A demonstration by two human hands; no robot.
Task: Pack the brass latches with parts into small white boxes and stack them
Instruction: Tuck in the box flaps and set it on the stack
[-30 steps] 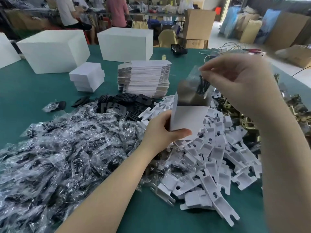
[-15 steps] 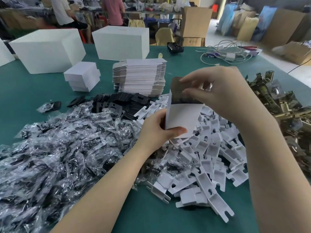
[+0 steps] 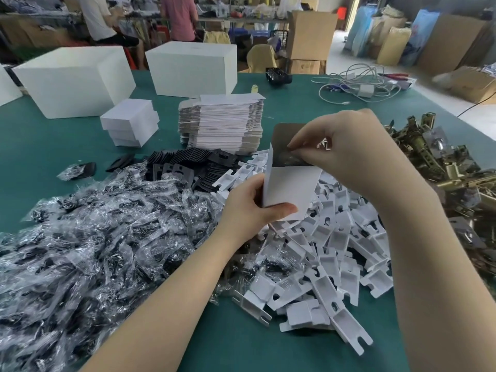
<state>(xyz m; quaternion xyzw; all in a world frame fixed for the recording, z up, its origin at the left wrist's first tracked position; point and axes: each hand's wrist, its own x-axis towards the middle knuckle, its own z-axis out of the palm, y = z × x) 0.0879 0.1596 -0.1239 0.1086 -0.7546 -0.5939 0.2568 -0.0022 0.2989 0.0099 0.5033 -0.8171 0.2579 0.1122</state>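
Right hand (image 3: 346,154) dropped to box (image 3: 291,193) mouth, pinching probably the parts bag inside; left hand (image 3: 252,208) grips box. Closing flap next.

The right hand (image 3: 357,154) hid whatever its fingertips pushed into the small white box (image 3: 291,189); the packet pile (image 3: 94,251) ran past the left edge

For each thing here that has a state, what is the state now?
Small white box: top open, flap up, held upright.
Left hand: grips the box low down.
Right hand: fingers pinched at the box mouth; what they hold is unclear.
Flat box blanks: unfolded, stacked.
Finished boxes: closed, stacked.
Screw bags: sealed, heaped.
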